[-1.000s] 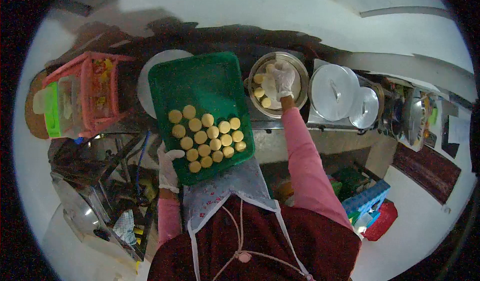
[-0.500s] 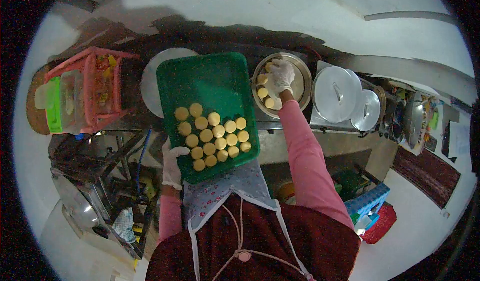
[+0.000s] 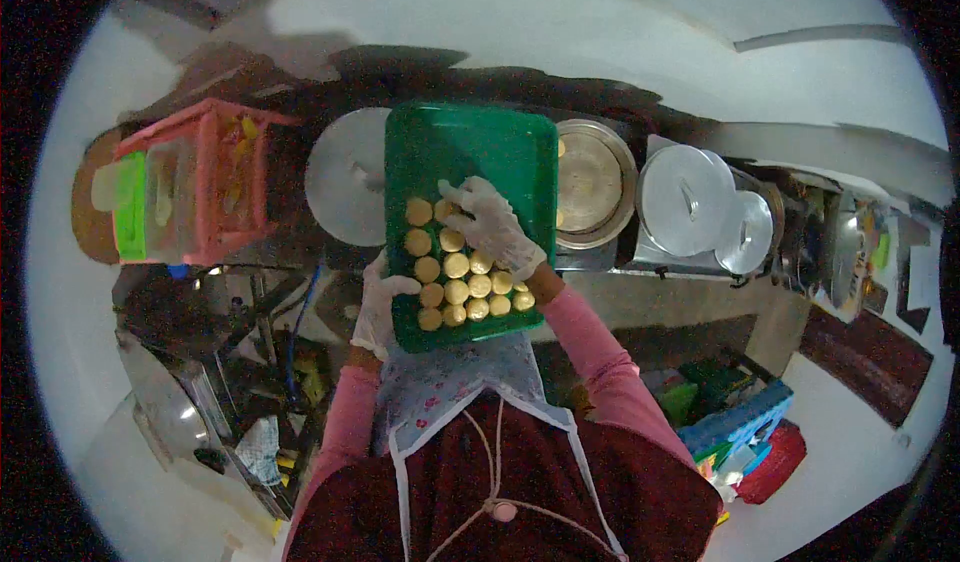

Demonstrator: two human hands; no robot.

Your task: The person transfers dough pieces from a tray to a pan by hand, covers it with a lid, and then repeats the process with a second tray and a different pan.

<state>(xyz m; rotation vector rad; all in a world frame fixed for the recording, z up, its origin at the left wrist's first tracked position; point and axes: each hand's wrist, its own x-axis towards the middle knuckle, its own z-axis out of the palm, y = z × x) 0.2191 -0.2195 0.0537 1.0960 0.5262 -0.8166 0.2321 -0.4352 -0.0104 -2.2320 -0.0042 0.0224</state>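
Observation:
My gloved left hand (image 3: 376, 307) grips the left rim of a green tray (image 3: 470, 147), its thumb over the edge. Rows of small round pale-yellow dough pieces (image 3: 456, 266) lie in the tray's near half. My gloved right hand (image 3: 490, 224) reaches over them, thumb and fingers around a dough piece (image 3: 444, 212) at the far edge of the rows. The palm hides some of the pieces below it. Right of the tray stands a round metal pan (image 3: 598, 177), partly covered by the tray's edge, with a few dough pieces showing at its left side.
A large round lid (image 3: 340, 177) lies behind the tray's left side. Farther left is a pink basket (image 3: 205, 187) with a green-lidded container (image 3: 130, 207). Metal lids (image 3: 685, 200) sit right of the pan. A blue crate (image 3: 740, 414) stands low on the right.
My right hand has moved left from the pan to the dough pieces in the tray. My left hand and the tray have shifted right, now overlapping the pan's left side.

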